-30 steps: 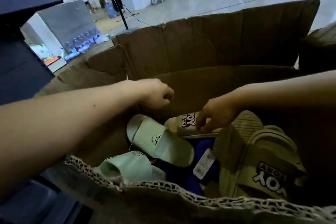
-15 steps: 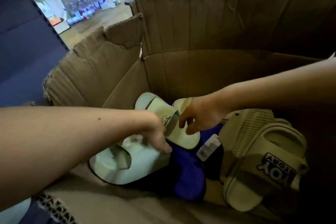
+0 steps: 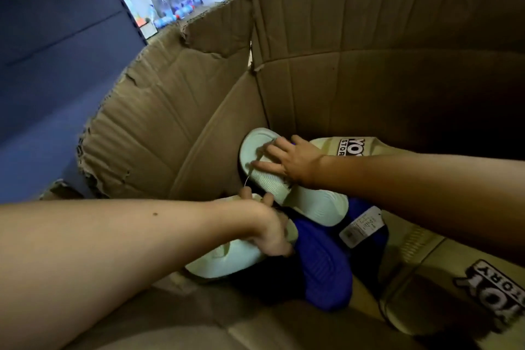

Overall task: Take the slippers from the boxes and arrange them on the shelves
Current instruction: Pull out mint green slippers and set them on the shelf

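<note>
I log carrier: cardboard box [image 3: 184, 122], flaps raised, left flap torn | contents: far pale-green slipper [image 3: 312, 202] sole-up atop blue slipper [image 3: 326, 270]; near pale-green slipper [image 3: 227, 261] touching the blue one; white tag [image 3: 360, 226]; back beige slipper [image 3: 355, 145] by rear wall; right beige slipper [image 3: 454, 293], printed.

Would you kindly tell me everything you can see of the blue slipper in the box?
The blue slipper is deep royal blue, matte and foam-like, with curved ridges on its visible face. It lies low in the box, partly under the near mint slipper that the left hand grips and the far mint slipper that the right hand rests on. A white tag lies at its far right.
</note>
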The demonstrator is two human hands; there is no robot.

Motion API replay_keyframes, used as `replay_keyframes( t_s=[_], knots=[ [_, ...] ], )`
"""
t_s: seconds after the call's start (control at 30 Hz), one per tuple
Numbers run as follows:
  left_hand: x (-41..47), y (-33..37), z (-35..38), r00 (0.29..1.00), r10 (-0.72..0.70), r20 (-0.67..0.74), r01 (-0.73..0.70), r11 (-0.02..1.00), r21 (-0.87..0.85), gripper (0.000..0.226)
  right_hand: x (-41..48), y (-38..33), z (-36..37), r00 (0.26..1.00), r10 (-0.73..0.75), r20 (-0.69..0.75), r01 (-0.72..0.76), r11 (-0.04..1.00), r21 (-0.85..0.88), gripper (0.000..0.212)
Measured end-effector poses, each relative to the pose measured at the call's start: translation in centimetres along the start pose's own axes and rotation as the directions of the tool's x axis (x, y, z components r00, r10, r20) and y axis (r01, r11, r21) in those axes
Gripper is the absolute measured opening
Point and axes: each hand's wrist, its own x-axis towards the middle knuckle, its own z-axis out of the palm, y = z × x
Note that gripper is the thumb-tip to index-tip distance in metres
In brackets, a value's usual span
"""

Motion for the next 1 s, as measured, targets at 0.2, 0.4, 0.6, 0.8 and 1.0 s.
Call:
replay_keyframes(
  t_s=[0.2, 0.4, 0.6, 0.8, 1.0],
  knots=[
    [-0.9, 0.1, -0.8, 0.943, 0.000, -0.332, -0.048, 0.989, -0.137, 0.032, -2.9, 2.0, -2.5, 0.995, -0.064, -0.072, 0.055, 0.991, -0.123, 0.088],
    [-3.8, -1.3, -3.9, 0.708, -0.105, -0.698, 0.021, 0.992, -0.128, 0.034, -8.2, 6.2, -7.1, 0.960, 0.217, -0.179, -0.230, 0.972, -0.054, 0.097],
    [-7.5, -1.3, -8.6, 0.413, 0.213, -0.885, 0.043, 0.967, 0.253, 0.015, -14.0, 9.3, -11.7, 0.911, 0.346, -0.224, -0.362, 0.932, -0.029, 0.100],
    [-9.6, -5.7, -11.1, -0.009, 0.523, -0.852, 0.066, 0.851, 0.521, 0.051, -19.6, 11.8, -15.0, 0.818, 0.510, -0.268, -0.488, 0.860, 0.148, 0.096],
    [-15.2, -9.6, -10.2, -0.122, 0.555, -0.823, 0.104, 0.831, 0.546, 0.058, -20.6, 11.8, -19.5, 0.734, 0.491, -0.469, -0.400, 0.871, 0.286, 0.086]
  ],
)
